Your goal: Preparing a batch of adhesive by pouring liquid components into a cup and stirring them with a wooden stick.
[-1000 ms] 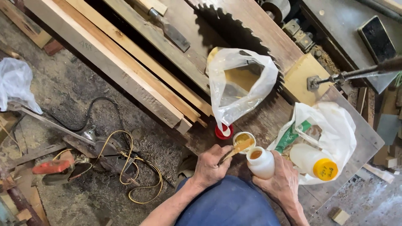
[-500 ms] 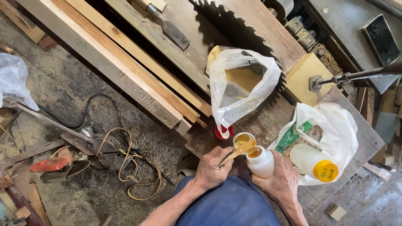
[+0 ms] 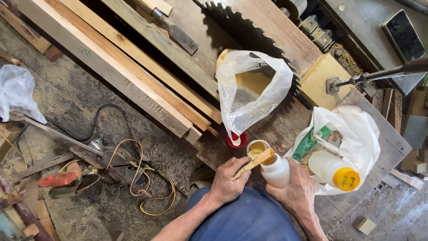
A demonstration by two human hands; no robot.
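Note:
My left hand (image 3: 228,179) grips a flat wooden stick (image 3: 257,159) whose tip rests over a small round cup (image 3: 256,147) of yellow glue. My right hand (image 3: 298,187) holds a white plastic bottle (image 3: 275,171), open at the top and tilted toward the cup. A red cap (image 3: 236,140) lies on the wooden bench (image 3: 285,122) just behind the cup. A clear plastic bag (image 3: 249,91) stands open behind the cap.
A white bag (image 3: 352,138) at the right holds a white bottle with a yellow cap (image 3: 347,178). A large circular saw blade (image 3: 249,31) rises from the bench. Long wooden planks (image 3: 120,67) lie at the left. A power tool with cables (image 3: 107,156) sits on the sawdust floor.
The stick's tip has shifted slightly over the cup. Both hands stay in nearly the same place.

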